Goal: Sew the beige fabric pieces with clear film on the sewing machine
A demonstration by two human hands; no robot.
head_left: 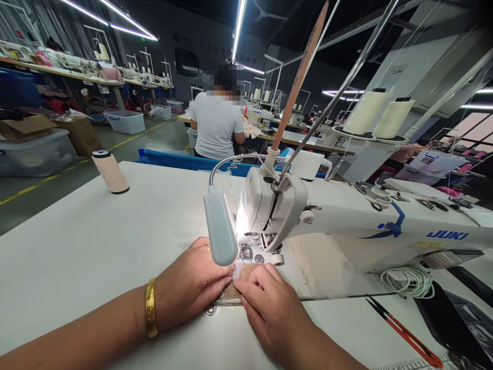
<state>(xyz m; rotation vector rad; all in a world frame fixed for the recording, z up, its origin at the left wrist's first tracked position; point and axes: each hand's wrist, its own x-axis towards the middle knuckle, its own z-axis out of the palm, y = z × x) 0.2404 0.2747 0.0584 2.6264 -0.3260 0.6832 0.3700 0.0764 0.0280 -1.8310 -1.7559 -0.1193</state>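
Note:
Just in front of the sewing machine's needle area, a small whitish, thin piece of material (237,270) lies between my two hands. My left hand (192,282) pinches its left side, partly behind the grey lamp head (222,231). From the right, my right hand (269,303) has thumb and index finger closed at its lower edge, the other fingers curled in. Beneath the fingertips is a brownish, shiny patch (250,270) on the machine bed. The white sewing machine (331,205) stands behind, its metal presser area (246,252) brightly lit.
A peach thread cone (111,172) stands at the table's far left. Right of the machine bed lie a coil of pale green cord (406,281) and red-handled tweezers (408,334). Cream thread cones (365,113) sit on a stand. A person in a white shirt (217,123) sits ahead, facing away.

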